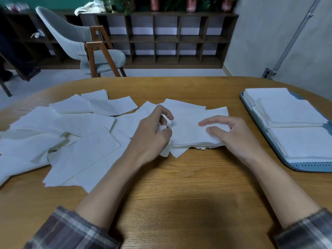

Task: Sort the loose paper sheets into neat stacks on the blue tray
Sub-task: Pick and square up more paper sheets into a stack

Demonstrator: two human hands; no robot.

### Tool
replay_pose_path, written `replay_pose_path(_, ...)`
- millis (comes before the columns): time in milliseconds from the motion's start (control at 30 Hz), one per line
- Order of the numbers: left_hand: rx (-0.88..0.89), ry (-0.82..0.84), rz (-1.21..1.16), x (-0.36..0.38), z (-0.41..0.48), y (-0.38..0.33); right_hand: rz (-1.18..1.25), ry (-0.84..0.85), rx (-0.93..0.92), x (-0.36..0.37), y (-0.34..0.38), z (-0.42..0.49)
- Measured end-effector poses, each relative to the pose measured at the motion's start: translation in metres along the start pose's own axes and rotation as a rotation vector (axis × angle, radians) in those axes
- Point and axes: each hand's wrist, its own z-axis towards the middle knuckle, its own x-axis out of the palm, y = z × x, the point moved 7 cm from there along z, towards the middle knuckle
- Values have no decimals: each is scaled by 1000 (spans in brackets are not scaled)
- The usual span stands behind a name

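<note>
**Head view: 2 hands on 1 small pile, 2 stacks on the tray**

Head camera, looking down on a wooden counter (pixel 179 186). 2 bare hands work 1 small pile of sheets (pixel 190 133) at the centre. The left hand (pixel 152 133) has its fingers (pixel 166 112) curled, pinching the pile's left edge. The right hand (pixel 231 133) rests on the right edge, fingers spread and loosely bent, clasping nothing.

At 9 o'clock lie the loose paper sheets (pixel 59 133), overlapping at odd angles; I cannot count them. At 3 o'clock the blue tray (pixel 312 167) carries 2 neat stacks: a far stack (pixel 291 112) and a near stack (pixel 305 142).

At 11 o'clock, past the counter, stands 1 grey chair (pixel 75 38), and at 12 o'clock 1 dark cubby shelf (pixel 167 38). 2 plaid sleeves (pixel 71 230) enter from 6 o'clock.
</note>
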Motion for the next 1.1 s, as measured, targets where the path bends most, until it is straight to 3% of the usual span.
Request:
replay_pose_path(267,110,-14,-39,0,2,-11,20,-15,8,1,1,-1)
replay_pose_path(367,174,89,-232,-1,-2,-24,48,-39,-18,0,3,-1)
replay_pose_path(500,174,350,-677,8,-8,-30,84,-27,-50,3,9,-2)
replay_pose_path(633,92,332,-917,13,-4,-25,228,55,21,8,6,-1)
replay_pose_path(767,-9,45,-744,7,7,-5,534,229,97,21,1,-3)
replay_pose_path(867,-95,-104,-691,1,8,7,641,215,54,21,5,-4)
replay_pose_path(933,-133,-150,-636,-2,6,9,615,155,60,19,4,-4)
replay_pose_path(1000,-93,-188,-409,-8,2,5,503,64,64,15,4,-5)
replay_pose_path(1100,79,-65,-217,-4,-1,-12,417,35,71,13,-2,-4)
